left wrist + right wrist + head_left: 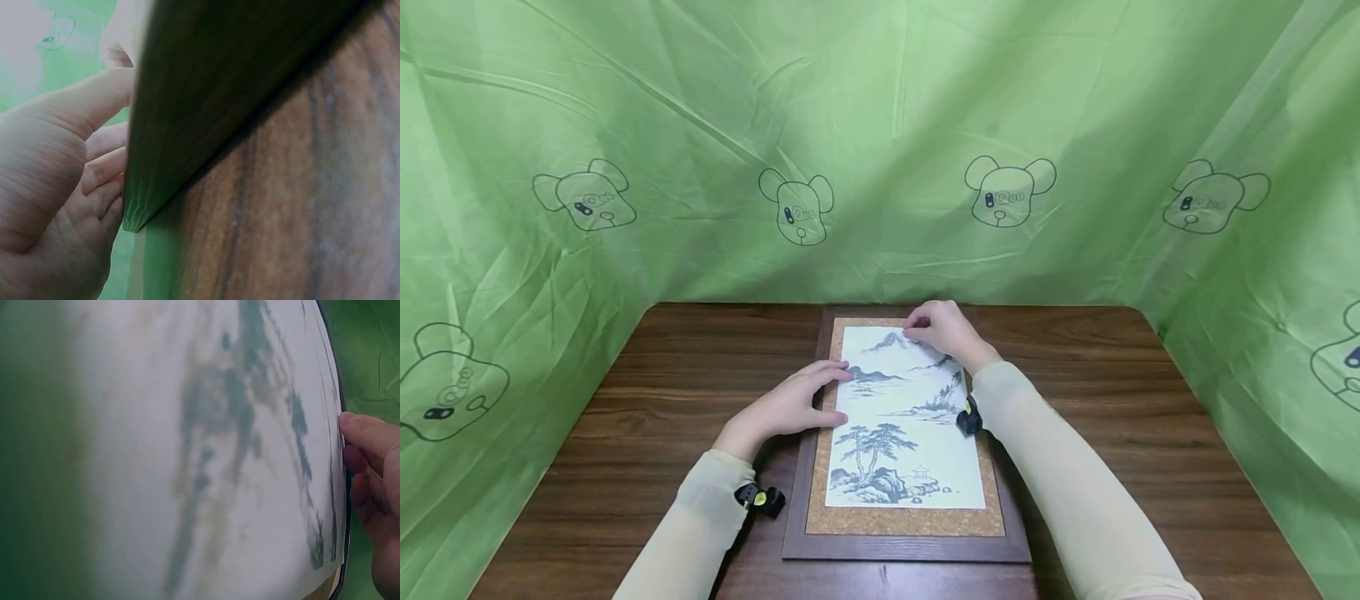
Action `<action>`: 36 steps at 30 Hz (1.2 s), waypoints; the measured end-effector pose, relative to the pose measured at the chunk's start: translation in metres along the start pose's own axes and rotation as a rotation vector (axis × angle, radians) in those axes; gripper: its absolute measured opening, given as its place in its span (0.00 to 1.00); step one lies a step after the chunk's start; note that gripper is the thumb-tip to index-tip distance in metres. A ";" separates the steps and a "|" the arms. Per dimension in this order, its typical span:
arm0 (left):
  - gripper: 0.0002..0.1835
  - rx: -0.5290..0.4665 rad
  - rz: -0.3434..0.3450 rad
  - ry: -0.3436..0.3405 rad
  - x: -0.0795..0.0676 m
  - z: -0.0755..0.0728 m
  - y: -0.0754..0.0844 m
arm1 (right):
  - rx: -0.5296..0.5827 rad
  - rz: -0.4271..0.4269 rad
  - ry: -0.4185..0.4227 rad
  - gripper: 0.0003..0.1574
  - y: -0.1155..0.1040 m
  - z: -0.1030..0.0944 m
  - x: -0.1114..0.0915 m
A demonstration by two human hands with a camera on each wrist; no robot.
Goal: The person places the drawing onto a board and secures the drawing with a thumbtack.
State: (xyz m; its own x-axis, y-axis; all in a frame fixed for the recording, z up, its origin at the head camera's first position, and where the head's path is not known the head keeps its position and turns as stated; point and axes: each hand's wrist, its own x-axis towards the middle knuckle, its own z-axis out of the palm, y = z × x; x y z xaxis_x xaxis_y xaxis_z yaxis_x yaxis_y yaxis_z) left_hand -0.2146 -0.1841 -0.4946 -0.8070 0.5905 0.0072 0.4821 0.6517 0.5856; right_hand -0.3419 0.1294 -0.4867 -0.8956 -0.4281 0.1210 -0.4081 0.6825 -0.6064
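Note:
A white sheet with a grey-blue ink landscape (880, 400) lies on a cork board (906, 522) in a dark wooden frame (906, 547). My left hand (801, 400) is at the left side, its extended fingertips and thumb right at the sheet's left edge. In the left wrist view, the left hand (62, 169) stands beside the frame's side (206, 94). My right hand (943, 327) reaches across to the sheet's top edge, thumb and index finger close together there. In the right wrist view, the bent fingers (369, 444) meet the sheet's edge; I cannot tell whether they pinch it.
The framed board lies on a dark brown wooden table (647, 392), its far end near the table's back edge. A green curtain (880, 125) with bear-head outlines surrounds the table at the back and sides. Black wrist devices (762, 498) sit on both sleeves.

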 end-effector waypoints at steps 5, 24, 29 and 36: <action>0.37 -0.003 0.001 0.000 0.000 -0.001 0.001 | -0.014 -0.023 0.009 0.03 -0.001 0.000 0.002; 0.38 -0.004 0.005 0.006 0.000 -0.001 -0.001 | -0.118 -0.104 -0.045 0.04 -0.005 -0.004 0.004; 0.37 -0.007 0.005 0.007 0.001 -0.001 -0.001 | -0.142 -0.117 -0.053 0.04 -0.006 -0.003 0.005; 0.37 -0.008 -0.001 0.000 0.000 0.000 -0.001 | -0.181 -0.105 -0.073 0.04 -0.007 -0.004 0.005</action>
State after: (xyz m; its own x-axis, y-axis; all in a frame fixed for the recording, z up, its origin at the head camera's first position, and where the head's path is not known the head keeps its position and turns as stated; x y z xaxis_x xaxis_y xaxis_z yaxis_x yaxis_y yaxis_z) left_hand -0.2150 -0.1846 -0.4955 -0.8077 0.5895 0.0068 0.4785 0.6488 0.5917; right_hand -0.3439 0.1244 -0.4788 -0.8338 -0.5398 0.1154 -0.5299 0.7242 -0.4413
